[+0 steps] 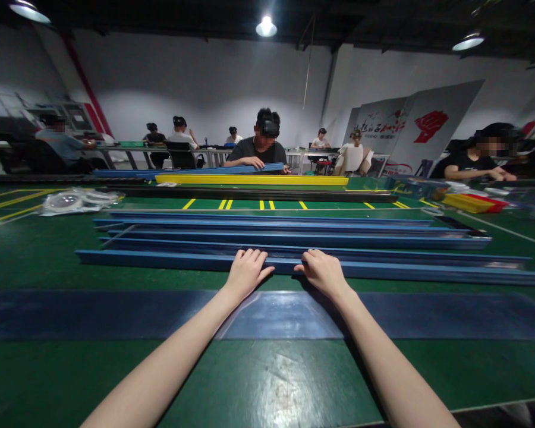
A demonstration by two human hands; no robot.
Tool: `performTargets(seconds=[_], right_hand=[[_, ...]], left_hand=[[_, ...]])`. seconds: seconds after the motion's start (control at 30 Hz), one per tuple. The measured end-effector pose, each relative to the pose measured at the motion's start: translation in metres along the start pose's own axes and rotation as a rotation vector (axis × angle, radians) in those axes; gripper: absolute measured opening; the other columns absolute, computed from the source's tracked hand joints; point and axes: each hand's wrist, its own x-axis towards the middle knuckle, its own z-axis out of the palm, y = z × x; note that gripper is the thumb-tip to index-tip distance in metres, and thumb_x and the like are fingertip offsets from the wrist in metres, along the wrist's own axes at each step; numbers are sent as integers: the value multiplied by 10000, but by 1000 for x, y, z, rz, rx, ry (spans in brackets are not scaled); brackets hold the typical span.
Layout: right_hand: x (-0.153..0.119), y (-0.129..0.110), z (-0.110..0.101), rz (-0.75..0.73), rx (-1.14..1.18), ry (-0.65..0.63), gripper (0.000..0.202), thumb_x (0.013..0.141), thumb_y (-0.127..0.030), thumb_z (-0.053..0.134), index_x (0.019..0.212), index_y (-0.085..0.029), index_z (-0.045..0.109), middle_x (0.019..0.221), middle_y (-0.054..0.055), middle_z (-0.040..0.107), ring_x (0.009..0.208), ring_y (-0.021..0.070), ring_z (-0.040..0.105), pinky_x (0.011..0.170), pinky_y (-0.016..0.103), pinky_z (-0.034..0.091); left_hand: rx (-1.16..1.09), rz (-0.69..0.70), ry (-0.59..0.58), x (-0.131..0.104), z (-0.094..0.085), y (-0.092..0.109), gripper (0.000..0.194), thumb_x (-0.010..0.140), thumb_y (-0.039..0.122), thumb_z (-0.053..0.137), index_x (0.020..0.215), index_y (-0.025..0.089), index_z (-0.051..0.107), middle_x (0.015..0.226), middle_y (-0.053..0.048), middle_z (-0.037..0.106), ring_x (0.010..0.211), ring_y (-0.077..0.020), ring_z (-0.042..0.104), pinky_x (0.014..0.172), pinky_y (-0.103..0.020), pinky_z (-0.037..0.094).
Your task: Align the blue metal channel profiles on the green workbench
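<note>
Both my hands rest on the nearest long blue channel (160, 260), which lies across the green table. My left hand (248, 271) has its fingers curled over the channel's top, with the thumb pointing right along its near side. A short way to the right, my right hand (323, 271) grips the same channel, thumb pointing left. More blue channels (294, 239) lie parallel just behind it. Nearer to me, a flat translucent bluish strip (93, 315) stretches across the table beneath my forearms.
Farther back on the green table (267, 368) lie a yellow bar (249, 179) and a black bar (271, 194). Bagged coils (69, 202) sit at left, yellow and red trays (468, 203) at right. A person (261, 145) across the table holds a blue piece.
</note>
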Motion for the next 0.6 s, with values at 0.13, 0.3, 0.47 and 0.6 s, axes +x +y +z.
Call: performTargets(seconds=[0.13,0.3,0.47,0.6], right_hand=[[0,0,-3,9,-10,-38,271,851,-417,450,792,-181,569,842,49,616,833,159,554,576,246,291],[-5,9,-7,27,-39,-60,263,855,-400,440,787,-178,564,842,50,615,820,157,554,556,244,271],[-13,25,-9,59,-63,-66,267,841,-408,447,748,-184,559,817,36,614,790,153,558,530,246,240],[-16,30,-9,87,-50,-63,281,835,-419,440,730,-189,563,812,33,616,779,153,561,525,250,234]], left_hand=[[-24,5,28,0,-2,1,291,838,419,467,973,172,541,896,-62,616,847,-208,518,725,-330,311],[-18,16,28,0,-2,0,314,830,425,480,995,165,538,950,-66,609,887,-208,513,743,-333,311],[-27,22,30,1,-2,0,352,807,439,513,1020,159,532,1013,-75,606,928,-212,509,753,-335,310],[-48,47,27,0,-2,1,312,804,424,529,980,166,543,1027,-59,620,943,-206,512,760,-337,306]])
